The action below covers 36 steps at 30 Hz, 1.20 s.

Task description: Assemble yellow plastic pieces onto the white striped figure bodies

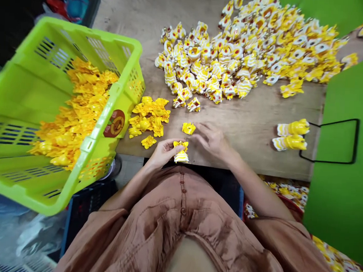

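Note:
My left hand [164, 152] pinches a small yellow-and-white striped piece [181, 152] at the table's front edge, with a yellow star-like part at its top. My right hand [212, 140] is just to the right, fingers apart and holding nothing, its fingertips near a loose yellow piece [188, 128] on the table. Left of that lies a small pile of yellow flower-shaped pieces [151, 115], with a single one [148, 141] in front of it. Beyond my hands spreads a large heap of white, yellow and red pieces [214, 61].
A lime-green basket [69, 187] of yellow pieces stands at the left. On the wooden table [241, 126], two stacked rows of yellow-and-white pieces [291, 135] lie at the right, beside a black wire frame [356, 142] and a green panel [334, 189].

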Motion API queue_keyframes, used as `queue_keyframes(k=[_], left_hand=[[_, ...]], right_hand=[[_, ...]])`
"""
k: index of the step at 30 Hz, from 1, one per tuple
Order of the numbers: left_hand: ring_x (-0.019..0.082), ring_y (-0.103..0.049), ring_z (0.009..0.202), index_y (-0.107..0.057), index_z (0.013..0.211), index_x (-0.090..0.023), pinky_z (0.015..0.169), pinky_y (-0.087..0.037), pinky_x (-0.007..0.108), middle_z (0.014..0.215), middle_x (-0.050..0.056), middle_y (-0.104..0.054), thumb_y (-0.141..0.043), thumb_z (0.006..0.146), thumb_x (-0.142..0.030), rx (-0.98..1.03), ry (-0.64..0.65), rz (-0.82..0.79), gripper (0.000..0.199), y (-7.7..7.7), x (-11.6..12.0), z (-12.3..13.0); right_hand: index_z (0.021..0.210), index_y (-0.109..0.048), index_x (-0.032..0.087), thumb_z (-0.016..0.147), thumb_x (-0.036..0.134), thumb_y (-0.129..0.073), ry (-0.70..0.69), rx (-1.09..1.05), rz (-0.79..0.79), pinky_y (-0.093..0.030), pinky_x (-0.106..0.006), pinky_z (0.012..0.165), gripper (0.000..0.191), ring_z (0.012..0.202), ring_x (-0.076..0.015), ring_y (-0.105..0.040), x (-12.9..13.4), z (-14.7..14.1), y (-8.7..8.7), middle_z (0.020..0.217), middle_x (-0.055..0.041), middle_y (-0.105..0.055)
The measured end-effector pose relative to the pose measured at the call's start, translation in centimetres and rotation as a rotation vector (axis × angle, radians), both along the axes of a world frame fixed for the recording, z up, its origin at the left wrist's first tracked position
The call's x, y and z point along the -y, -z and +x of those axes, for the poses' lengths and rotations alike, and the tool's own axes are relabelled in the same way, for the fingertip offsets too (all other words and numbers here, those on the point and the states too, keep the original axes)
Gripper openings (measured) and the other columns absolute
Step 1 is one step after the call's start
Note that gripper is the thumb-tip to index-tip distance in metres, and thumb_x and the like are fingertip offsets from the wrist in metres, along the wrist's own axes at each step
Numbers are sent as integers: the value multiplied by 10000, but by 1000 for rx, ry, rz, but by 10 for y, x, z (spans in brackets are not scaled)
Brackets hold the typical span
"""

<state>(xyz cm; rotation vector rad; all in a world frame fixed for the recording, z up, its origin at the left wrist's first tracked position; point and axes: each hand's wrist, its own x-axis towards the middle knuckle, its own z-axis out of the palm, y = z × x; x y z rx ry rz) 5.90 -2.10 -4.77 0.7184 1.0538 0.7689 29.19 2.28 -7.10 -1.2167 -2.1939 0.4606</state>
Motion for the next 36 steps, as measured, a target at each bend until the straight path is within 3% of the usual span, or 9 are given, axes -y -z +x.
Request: queue_keyframes(k=[3, 7, 12, 17, 20, 24, 27, 30, 36], left_hand=[[229, -801, 818, -822, 1082, -147, 782, -627, 329, 933, 95, -845, -999, 650, -477, 22, -24, -2, 571, 4, 1, -4], [211, -792, 803, -833, 1051, -170, 776, -625, 316, 931, 82, -844, -999, 659, -474, 66, -62, -20, 524, 9, 2, -4], [217, -789, 825, -838, 1031, -175, 784, -618, 319, 964, 85, -844, -1003, 660, -489, 111, -82, -41, 513, 17, -1, -4], [205, -788, 839, -820, 1047, -156, 814, -610, 309, 989, 90, -843, -1006, 658, -496, 149, -100, -47, 550, 22, 0, -7], [197, -787, 834, -809, 1088, -149, 827, -613, 312, 991, 84, -841, -1001, 670, -498, 188, -84, -68, 577, 23, 0, -8], [199, -783, 822, -801, 1114, -124, 811, -611, 312, 957, 88, -837, -991, 684, -510, 238, -14, -85, 608, 21, -4, -8], [197, -780, 813, -806, 1096, -124, 781, -603, 295, 929, 85, -834, -993, 686, -494, 237, -1, -88, 583, 18, -3, -11], [196, -783, 779, -809, 1089, -136, 749, -610, 291, 932, 82, -835, -996, 688, -462, 212, -44, -94, 549, 13, 4, -18], [223, -811, 765, -806, 1052, -150, 741, -651, 320, 912, 75, -838, -1002, 682, -450, 212, -66, -85, 515, 3, 0, -23]], right_hand=[[1367, -705, 207, 1001, 241, -681, -85, 267, 93, -576, -421, 905, 368, 1057, -285, -657, 7, -5, -3, 1191, -147, -734], [963, -769, 165, 1047, 172, -538, -116, 322, 185, -499, -345, 746, 246, 849, -230, -604, -21, -14, -11, 922, -116, -688], [1002, -765, 182, 1061, 237, -532, -150, 245, 230, -491, -351, 805, 246, 909, -228, -614, -149, -87, -45, 994, -115, -691], [1074, -736, 77, 1026, 113, -486, -110, 333, -40, -478, -343, 856, 256, 931, -226, -613, -258, -173, -62, 1029, -142, -722], [997, -749, 98, 1016, 132, -491, -174, 283, -61, -454, -323, 817, 261, 863, -200, -587, -243, -174, -51, 979, -118, -718], [780, -741, 162, 941, 204, -645, -368, 267, -88, -431, -326, 788, 192, 813, -199, -569, -167, -138, -43, 821, -68, -676], [824, -742, 169, 938, 163, -603, -341, 159, -113, -438, -335, 833, 181, 874, -212, -590, -124, -104, -47, 858, -77, -706], [976, -752, 172, 985, 208, -573, -268, 10, -219, -448, -317, 815, 183, 856, -191, -619, -108, -61, -59, 927, -66, -744], [928, -809, 203, 961, 198, -657, -526, 120, -585, -489, -278, 768, 156, 786, -156, -676, -91, 10, -56, 880, -16, -797]])
